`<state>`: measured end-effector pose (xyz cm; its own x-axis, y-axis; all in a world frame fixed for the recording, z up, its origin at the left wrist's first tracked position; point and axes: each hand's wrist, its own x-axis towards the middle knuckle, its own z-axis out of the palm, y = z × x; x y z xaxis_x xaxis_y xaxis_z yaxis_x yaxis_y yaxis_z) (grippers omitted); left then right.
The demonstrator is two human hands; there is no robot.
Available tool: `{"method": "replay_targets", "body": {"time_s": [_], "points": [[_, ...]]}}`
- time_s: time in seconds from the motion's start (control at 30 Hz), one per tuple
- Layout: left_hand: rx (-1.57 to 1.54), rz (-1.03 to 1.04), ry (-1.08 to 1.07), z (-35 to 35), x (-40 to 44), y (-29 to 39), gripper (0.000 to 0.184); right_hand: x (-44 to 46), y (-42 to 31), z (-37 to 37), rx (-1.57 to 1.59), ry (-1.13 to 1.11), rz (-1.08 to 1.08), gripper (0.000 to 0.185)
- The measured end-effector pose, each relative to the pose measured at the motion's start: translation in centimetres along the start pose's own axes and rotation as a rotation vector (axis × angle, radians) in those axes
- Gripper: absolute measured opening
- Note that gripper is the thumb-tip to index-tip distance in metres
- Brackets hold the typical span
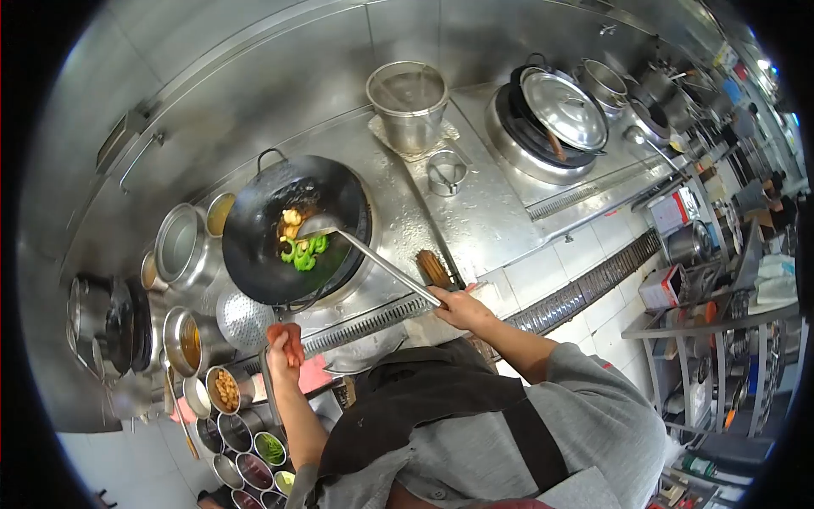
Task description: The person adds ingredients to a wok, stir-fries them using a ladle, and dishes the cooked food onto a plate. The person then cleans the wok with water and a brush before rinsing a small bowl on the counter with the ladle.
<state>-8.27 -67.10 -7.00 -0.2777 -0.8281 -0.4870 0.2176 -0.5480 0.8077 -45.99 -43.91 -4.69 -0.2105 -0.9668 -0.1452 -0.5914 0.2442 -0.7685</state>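
1. Just right of centre, the right hand (462, 310) is wrapped around the end of the ladle's (320, 225) handle.
2. Left of centre, the ladle's bowl is inside the wok (250, 225), beside green pieces (303, 254) and pale yellow pieces (292, 219).
3. Lower left of centre, the left hand (285, 349) is curled around a red cloth (292, 336), near the strainer (246, 319).
4. At lower left, brown pieces (225, 389) fill a small container.
5. At top centre, the pot (407, 100) stands behind a small cup (445, 176).
6. At upper right, a lid (564, 110) sits tilted.
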Motion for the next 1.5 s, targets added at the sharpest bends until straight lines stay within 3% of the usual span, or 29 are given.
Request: {"method": "replay_targets", "body": {"time_s": [0.13, 0.2, 0.23, 0.27, 0.33, 0.4, 0.47, 0.57, 0.77, 0.87, 0.9, 0.97, 1.0, 1.07, 1.13, 1.17, 1.2, 1.33, 1.4, 1.5], "points": [[-0.116, 0.041, 0.212, 6.8, -0.6, 2.7, 0.027, 0.0, 0.0, 0.0, -0.043, -0.016, 0.071, 0.055], [-0.129, -0.063, 0.093, 5.1, 2.6, 2.5, 0.029, 0.1, 0.3, 0.6, -0.021, -0.014, 0.070, 0.056], [-0.150, -0.017, -0.224, 3.4, 4.9, 1.7, 0.022, 0.0, 0.1, 0.7, -0.021, -0.010, 0.073, 0.056], [-0.149, -0.019, -0.228, 4.7, 4.9, 1.8, 0.022, -0.1, -0.2, 0.7, -0.024, -0.002, 0.066, 0.056], [0.054, -0.127, 0.190, 9.2, 4.6, 2.1, 0.017, -0.3, -0.6, 0.9, -0.031, 0.013, 0.064, 0.055], [0.050, -0.103, 0.155, 9.0, 5.6, 1.0, 0.013, -0.7, -0.7, 1.3, -0.052, 0.033, 0.069, 0.054], [-0.045, -0.108, 0.044, 8.5, 5.6, 0.8, 0.035, -1.2, -1.1, 2.0, -0.054, 0.067, 0.076, 0.054], [-0.150, -0.161, 0.027, 9.0, 4.8, 1.3, 0.048, -2.0, -3.4, 2.1, -0.022, 0.096, 0.110, 0.050], [-0.139, -0.117, -0.104, 6.1, 8.6, -1.2, 0.051, -2.7, -5.6, 2.5, -0.061, 0.095, 0.242, 0.051], [-0.193, -0.077, -0.005, 6.9, 6.2, -0.2, 0.043, -4.6, -9.8, -0.8, -0.273, 0.053, 0.275, 0.051], [-0.265, -0.171, -0.040, 4.9, 7.1, -1.4, 0.048, -5.6, -11.9, -2.3, -0.368, 0.037, 0.248, 0.053], [-0.257, -0.060, 0.000, 6.2, -2.1, 1.8, 0.051, -8.6, -14.4, -4.9, -0.443, 0.020, 0.213, 0.053], [-0.214, -0.164, 0.089, 6.3, -5.5, 3.1, 0.053, -9.9, -15.1, -6.0, -0.460, -0.019, 0.146, 0.052], [-0.219, -0.154, 0.007, 5.8, -7.5, 4.2, 0.052, -10.2, -17.1, -6.4, -0.401, -0.105, 0.193, 0.052], [-0.189, -0.127, -0.045, 4.4, -3.4, 3.6, 0.046, -8.7, -17.8, -5.8, -0.421, -0.159, 0.227, 0.051], [-0.252, -0.222, -0.088, 4.1, -0.6, 3.1, 0.039, -7.1, -16.9, -5.0, -0.365, -0.157, 0.185, 0.051], [-0.199, -0.187, -0.260, 3.1, 2.4, 1.7, 0.035, -5.0, -17.7, -3.7, -0.336, -0.168, 0.258, 0.049], [-0.135, -0.177, -0.173, 3.4, 0.2, 0.5, 0.039, 1.6, -12.2, 3.1, -0.441, 0.035, 0.016, 0.049], [-0.146, -0.190, -0.114, 1.2, -2.8, -2.7, 0.047, 1.6, -12.6, 4.4, -0.491, 0.125, -0.010, 0.046], [-0.092, -0.304, 0.105, 0.9, -11.2, -1.1, 0.057, -2.8, -16.0, 1.8, -0.430, 0.085, 0.061, 0.048]]}}
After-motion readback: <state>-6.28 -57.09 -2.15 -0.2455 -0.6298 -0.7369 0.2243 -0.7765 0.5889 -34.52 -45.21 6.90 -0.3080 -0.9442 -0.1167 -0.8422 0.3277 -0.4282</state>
